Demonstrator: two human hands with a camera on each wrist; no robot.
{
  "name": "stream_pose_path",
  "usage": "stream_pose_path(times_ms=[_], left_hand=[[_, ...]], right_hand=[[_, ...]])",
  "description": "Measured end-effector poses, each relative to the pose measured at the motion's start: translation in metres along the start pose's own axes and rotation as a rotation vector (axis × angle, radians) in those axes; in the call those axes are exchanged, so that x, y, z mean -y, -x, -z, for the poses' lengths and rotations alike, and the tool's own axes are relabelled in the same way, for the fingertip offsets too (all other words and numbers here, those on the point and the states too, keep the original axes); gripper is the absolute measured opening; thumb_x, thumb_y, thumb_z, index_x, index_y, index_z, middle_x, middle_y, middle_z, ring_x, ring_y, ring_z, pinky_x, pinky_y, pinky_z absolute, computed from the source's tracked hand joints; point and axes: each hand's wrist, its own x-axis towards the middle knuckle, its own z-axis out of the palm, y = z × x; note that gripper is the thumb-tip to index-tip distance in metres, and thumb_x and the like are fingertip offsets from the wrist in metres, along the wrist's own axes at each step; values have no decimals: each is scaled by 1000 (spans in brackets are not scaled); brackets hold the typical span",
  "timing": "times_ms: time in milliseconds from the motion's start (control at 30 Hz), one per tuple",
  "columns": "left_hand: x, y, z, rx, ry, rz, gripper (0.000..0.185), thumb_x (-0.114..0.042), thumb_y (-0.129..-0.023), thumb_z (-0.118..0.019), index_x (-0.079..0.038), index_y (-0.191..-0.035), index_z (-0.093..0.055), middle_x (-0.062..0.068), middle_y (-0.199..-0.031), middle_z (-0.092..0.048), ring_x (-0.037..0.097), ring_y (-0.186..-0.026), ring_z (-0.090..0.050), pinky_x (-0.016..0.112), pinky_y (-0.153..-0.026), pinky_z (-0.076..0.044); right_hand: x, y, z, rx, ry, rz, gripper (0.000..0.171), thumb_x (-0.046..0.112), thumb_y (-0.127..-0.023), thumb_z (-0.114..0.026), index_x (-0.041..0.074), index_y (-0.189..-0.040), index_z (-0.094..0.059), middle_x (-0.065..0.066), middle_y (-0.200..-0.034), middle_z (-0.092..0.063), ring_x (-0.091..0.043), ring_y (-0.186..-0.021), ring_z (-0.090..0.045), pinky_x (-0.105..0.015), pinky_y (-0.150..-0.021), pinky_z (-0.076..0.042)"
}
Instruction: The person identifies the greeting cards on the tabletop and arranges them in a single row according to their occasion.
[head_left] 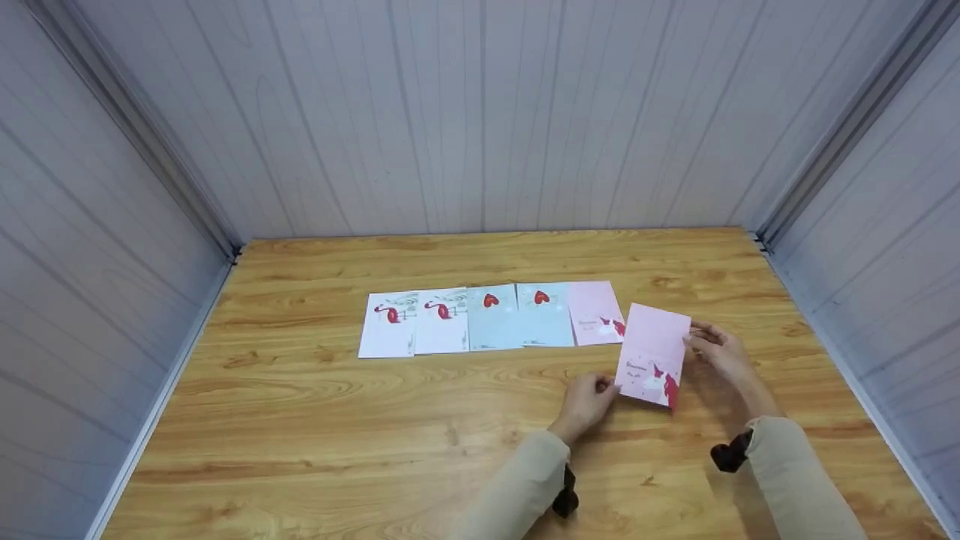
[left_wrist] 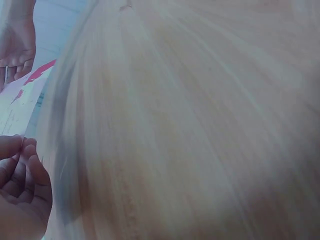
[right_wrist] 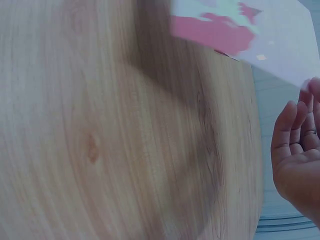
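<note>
Toward the desk's [head_left: 315,420] right edge, both hands lift a pink card [head_left: 654,352]: left hand [head_left: 589,401] pinching its lower-left corner, right hand [head_left: 718,351] pinching its right edge. Light, bendable paper, best held by edges.

Pale pink rectangular paper card [head_left: 654,352] with red and white figure and dark script, matching pink card [head_left: 595,313] in row, two light blue cards [head_left: 519,316] with red hearts, two white cards [head_left: 414,323] with red flamingos, honey-brown wood-grain table [head_left: 315,435], beige sleeves [head_left: 795,472]
</note>
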Motion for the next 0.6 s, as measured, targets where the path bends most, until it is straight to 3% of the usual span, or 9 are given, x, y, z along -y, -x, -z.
stream_pose_path(times_ms=[200,400,600], left_hand=[[-6,-5,0,-63,123,28,10,-15,-85,-59,-10,-76,-59,-6,-66,-50,6,-61,-44,21,-55,-38],[-12,-10,0,-111,156,68,10,-16,-83,-61,-11,-75,-60,-7,-66,-51,5,-61,-45,20,-55,-39],[-18,-14,-4,-157,196,149,10,-19,-80,-64,-13,-73,-62,-7,-64,-52,6,-60,-46,22,-55,-39]], right_hand=[[4,16,-18,31,60,-62,52,26,-85,-58,-9,-120,-42,5,-87,-54,-7,-77,-52,-27,-68,-45],[-5,29,-34,15,-4,-89,45,12,-85,-59,-12,-118,-39,3,-81,-54,-7,-70,-53,-24,-64,-45],[-8,34,-42,-38,-109,-89,51,12,-85,-58,-12,-123,-32,4,-81,-54,-8,-67,-54,-24,-64,-47]])
